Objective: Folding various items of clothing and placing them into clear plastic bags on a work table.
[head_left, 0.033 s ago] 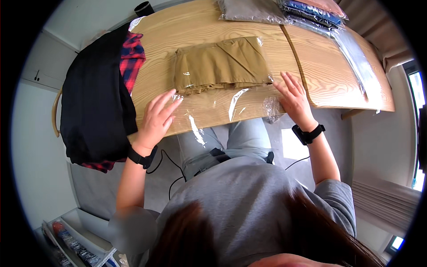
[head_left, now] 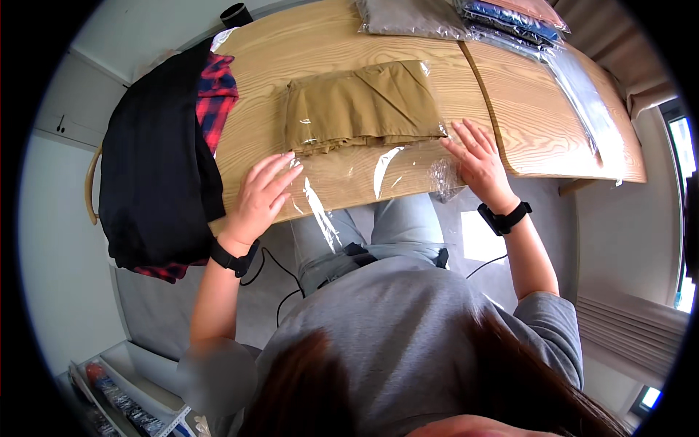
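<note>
Bag [head_left: 364, 171] flap lies under both hands, left hand [head_left: 262, 193] and right hand [head_left: 477, 160], fingers spread flat; pressing evenly should keep the garment [head_left: 360, 105] square.

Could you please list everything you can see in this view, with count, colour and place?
Folded garment: one, tan, mid-table, inside a bag.
Plastic bag: one, clear, around the garment, open end over the table's near edge.
Clothes pile: one, black over red plaid, table's left end.
Packed garments: several, grey, blue and others, far edge.
Empty bags: clear, right side of table.
Table: one, light wood.
Left hand: flat on the bag, black wristband.
Right hand: flat on the bag, black wristband.
</note>
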Available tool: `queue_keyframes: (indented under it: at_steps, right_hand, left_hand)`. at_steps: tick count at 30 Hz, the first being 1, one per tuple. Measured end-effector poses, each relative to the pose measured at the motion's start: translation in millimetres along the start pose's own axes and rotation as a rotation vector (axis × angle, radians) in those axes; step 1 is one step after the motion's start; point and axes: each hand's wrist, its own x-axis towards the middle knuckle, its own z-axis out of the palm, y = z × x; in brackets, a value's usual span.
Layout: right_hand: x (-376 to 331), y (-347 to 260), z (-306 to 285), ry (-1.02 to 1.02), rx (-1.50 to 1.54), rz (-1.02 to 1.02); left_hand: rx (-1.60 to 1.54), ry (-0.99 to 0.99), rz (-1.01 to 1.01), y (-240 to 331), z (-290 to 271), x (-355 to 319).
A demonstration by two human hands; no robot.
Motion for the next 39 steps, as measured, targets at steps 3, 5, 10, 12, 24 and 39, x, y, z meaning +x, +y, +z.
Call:
queue_keyframes:
  at_steps: [3, 5, 10, 12, 24, 39]
  right_hand:
    - [7.3, 1.5, -2.2, -0.108, 0.073, -0.053]
    - [10.7, 6.2, -5.7, -0.163, 0.190, -0.092]
    - [11.5, 21.5, 1.4, -0.233, 0.379, 0.018]
    - [10.7, 26.9, 6.4, -0.244, 0.693, 0.192]
    - [29.8, -17.8, 12.6, 0.035, 0.871, 0.831]
    - [40.5, -25.9, 29.3, 0.176, 0.938, 1.057]
  left_hand:
    - [-0.058, -0.027, 0.017, 1.0, 2.6, 4.2]
    - [-0.097, -0.052, 0.023, -0.5, 2.4, 6.9]
    - [-0.252, -0.065, -0.004, -10.3, 6.4, 12.4]
    - [-0.316, -0.002, -0.042, -18.0, 14.6, 9.8]
    - [-1.028, 0.066, -0.750, -23.3, 29.1, 15.7]
    - [-1.037, 0.013, -1.063, -26.7, 23.2, 33.2]
